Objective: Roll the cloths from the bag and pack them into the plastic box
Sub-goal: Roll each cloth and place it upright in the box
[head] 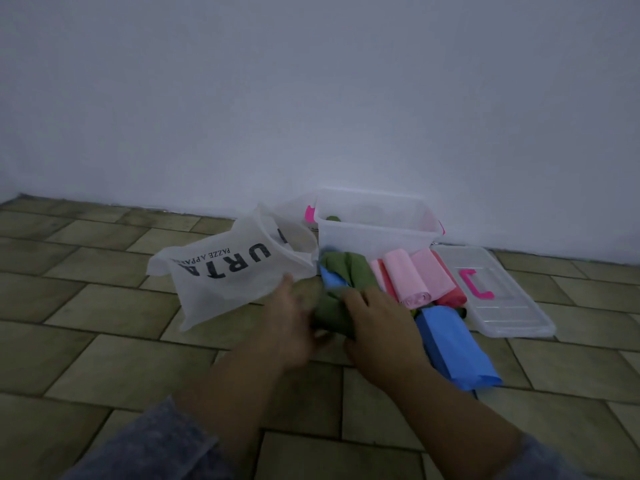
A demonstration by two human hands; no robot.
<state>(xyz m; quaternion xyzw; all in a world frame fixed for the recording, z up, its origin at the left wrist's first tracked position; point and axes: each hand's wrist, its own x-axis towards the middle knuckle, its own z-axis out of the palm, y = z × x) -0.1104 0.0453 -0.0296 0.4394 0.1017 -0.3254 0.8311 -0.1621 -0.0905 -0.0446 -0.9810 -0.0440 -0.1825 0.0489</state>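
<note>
A green cloth [349, 271] lies on the tiled floor in front of the clear plastic box [374, 233]. Both hands are on its near end: my left hand [294, 323] and my right hand [377, 327] grip the green fabric, the left one blurred. A blue cloth [450, 348] lies folded to the right, with another blue piece [330, 277] by the green one. Rolled pink cloths [415, 275] and a red one [450, 296] lie beside the box. The white bag [228, 278] with black lettering lies to the left. Something green [332, 219] shows inside the box.
The box's clear lid [512, 306] with a pink handle lies flat on the floor at the right. A white wall stands just behind the box. Tiled floor stretches to the left and towards me.
</note>
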